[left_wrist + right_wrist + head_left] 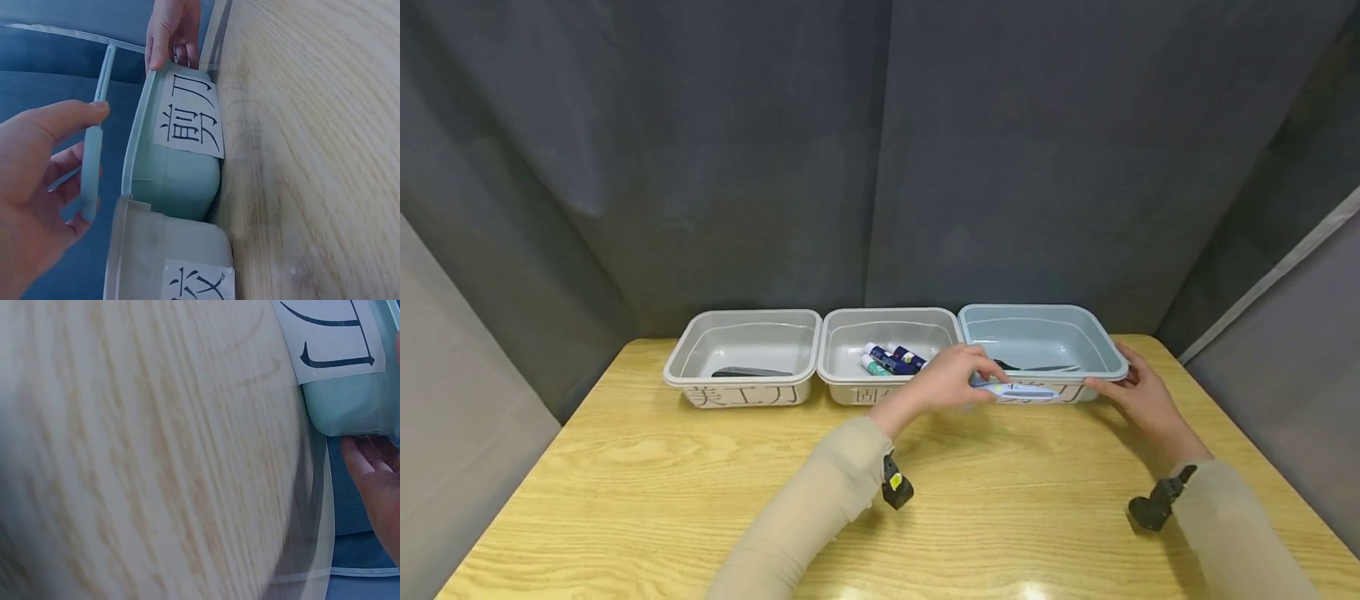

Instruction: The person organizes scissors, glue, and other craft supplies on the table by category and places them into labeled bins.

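Observation:
My left hand [951, 379] pinches a pair of light blue scissors [1018, 391] above the front rim of the light blue bin [1033, 333]. In the left wrist view, the thumb and fingers hold the scissors' handle [91, 165], with the slim end pointing away from the palm. My right hand [1142, 400] grips that bin's front right corner, thumb at the rim and fingers along the side. Inside the bin lie scissors with a black handle [1006, 365]. A white label [190, 115] with black characters covers the bin's front.
Left of the blue bin stands a grey bin [891, 315] with several glue sticks [891, 360]. Farther left, another grey bin [752, 317] contains a dark box cutter [751, 372]. All three bins line the back of the wooden table [1000, 500], before a dark curtain [1000, 167].

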Motion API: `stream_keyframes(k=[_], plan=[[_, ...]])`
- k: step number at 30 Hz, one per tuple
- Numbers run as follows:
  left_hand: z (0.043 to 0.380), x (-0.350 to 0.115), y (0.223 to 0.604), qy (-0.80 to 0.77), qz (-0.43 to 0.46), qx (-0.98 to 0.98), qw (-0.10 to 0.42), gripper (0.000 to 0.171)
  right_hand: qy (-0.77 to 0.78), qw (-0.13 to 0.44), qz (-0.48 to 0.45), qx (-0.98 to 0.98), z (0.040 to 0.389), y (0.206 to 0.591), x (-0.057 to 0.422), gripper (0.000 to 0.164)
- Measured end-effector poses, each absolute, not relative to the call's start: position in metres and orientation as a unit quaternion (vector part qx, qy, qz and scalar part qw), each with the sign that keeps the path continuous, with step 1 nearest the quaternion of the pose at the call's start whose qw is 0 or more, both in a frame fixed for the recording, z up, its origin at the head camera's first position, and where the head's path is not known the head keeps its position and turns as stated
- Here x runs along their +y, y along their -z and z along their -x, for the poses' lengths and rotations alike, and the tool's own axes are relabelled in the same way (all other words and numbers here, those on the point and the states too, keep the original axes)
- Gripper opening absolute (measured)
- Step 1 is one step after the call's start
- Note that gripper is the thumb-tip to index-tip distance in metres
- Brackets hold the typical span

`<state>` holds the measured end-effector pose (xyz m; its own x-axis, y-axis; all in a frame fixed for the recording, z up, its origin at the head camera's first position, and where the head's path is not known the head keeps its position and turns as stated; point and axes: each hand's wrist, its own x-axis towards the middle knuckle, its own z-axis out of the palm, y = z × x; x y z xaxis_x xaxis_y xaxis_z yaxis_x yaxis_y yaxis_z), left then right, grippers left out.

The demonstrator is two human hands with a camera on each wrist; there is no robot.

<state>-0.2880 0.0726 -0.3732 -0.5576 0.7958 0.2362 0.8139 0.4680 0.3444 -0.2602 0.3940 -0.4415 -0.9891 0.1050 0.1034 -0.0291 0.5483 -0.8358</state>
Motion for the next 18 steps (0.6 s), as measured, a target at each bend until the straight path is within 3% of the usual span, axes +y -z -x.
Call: stream_keyframes(k=[18], plan=[[0.306,0.097,0.376,0.276,0.419,-0.865,0.013,0.025,-0.464,0.061,0.018,-0.883,0.257,0.438,0.396,0.089]])
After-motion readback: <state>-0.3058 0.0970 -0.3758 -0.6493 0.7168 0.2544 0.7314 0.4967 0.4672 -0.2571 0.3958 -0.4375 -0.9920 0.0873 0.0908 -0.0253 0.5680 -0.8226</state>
